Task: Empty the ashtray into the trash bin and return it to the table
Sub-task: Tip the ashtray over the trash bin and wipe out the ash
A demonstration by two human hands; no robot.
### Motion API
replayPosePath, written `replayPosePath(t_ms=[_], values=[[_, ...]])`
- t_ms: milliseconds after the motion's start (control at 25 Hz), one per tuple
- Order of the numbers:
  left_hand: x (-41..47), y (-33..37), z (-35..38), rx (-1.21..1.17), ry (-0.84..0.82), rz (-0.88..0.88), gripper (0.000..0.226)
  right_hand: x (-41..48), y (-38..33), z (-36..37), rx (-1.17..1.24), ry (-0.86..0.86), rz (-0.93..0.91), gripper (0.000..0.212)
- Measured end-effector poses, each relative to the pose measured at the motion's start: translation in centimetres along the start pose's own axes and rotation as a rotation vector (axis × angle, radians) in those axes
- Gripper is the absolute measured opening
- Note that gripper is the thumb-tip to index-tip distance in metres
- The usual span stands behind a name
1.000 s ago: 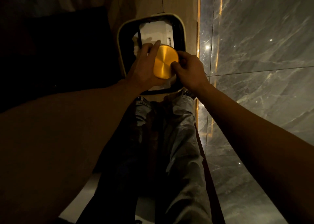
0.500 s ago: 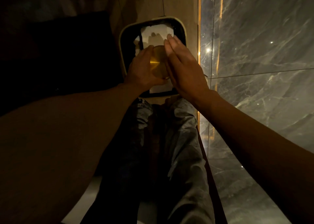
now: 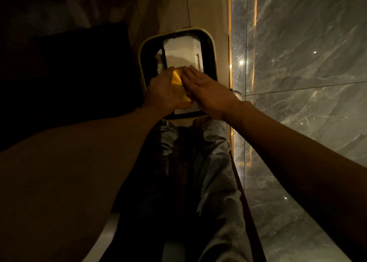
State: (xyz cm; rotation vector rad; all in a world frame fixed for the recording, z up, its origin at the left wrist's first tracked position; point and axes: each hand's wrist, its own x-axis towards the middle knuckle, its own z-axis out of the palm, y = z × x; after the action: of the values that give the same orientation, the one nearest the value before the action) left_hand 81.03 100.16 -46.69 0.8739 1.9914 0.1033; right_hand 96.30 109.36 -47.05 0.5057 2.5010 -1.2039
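Round gold metal ashtray [image 3: 177, 78], gripped in the closed left hand [image 3: 165, 91] and turned over above the cream-rimmed trash bin [image 3: 141, 63], flat open right hand [image 3: 206, 91] pressed against it, holding nothing, apparently knocking ash loose.

- A dim, smart indoor room, perhaps a hotel or lounge.
- Polished grey marble floor [image 3: 297, 83] with a glowing gold strip [image 3: 230, 43].
- Lined trash bin [image 3: 213, 49] beside wood panelling [image 3: 206, 7].
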Motion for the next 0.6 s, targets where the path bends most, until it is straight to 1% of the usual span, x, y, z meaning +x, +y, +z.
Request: replayPosePath(t_ms=[80,120,160,200,240,280,320,360,480,520,560,600], values=[[-0.1,-0.2,-0.1,-0.01,0.006,0.018,0.109,0.2,-0.5,-0.4,0.034,0.126,0.029,0.061],[-0.2,-0.2,-0.2,-0.008,0.006,0.031,0.111,0.1,-0.6,-0.2,0.045,0.134,0.03,0.061],[-0.4,0.0,-0.3,-0.002,0.008,0.038,0.113,0.1,-0.5,0.3,0.049,0.078,0.011,0.059],[-0.6,0.0,-0.4,0.002,0.008,0.046,0.113,-0.1,-0.1,0.7,0.035,-0.037,0.001,0.059],[-0.8,0.0,-0.3,-0.005,0.01,0.053,0.111,-0.2,0.2,0.8,0.018,-0.142,0.01,0.06],[-1.0,-0.1,-0.3,-0.025,0.019,0.059,0.105,-0.2,0.2,0.6,0.008,-0.193,0.031,0.063],[-1.3,-0.1,-0.4,-0.048,0.033,0.061,0.098,0.0,0.0,0.2,0.022,-0.178,0.042,0.064],[-1.5,-0.1,-0.4,-0.058,0.042,0.068,0.092,0.2,-0.6,-0.4,0.049,-0.111,0.036,0.065],[-1.2,0.3,-0.5,-0.071,0.048,0.078,0.082,0.1,-1.9,-0.9,0.067,0.255,0.025,0.06],[-0.9,0.4,-0.5,-0.066,0.041,0.073,0.083,-0.1,-1.8,-0.5,0.062,0.314,0.039,0.058],[-0.5,0.4,-0.5,-0.059,0.036,0.071,0.087,-0.2,-1.7,0.1,0.056,0.292,0.047,0.056],[-0.2,0.3,-0.5,-0.041,0.028,0.063,0.092,-0.3,-1.3,0.6,0.052,0.19,0.054,0.055]])
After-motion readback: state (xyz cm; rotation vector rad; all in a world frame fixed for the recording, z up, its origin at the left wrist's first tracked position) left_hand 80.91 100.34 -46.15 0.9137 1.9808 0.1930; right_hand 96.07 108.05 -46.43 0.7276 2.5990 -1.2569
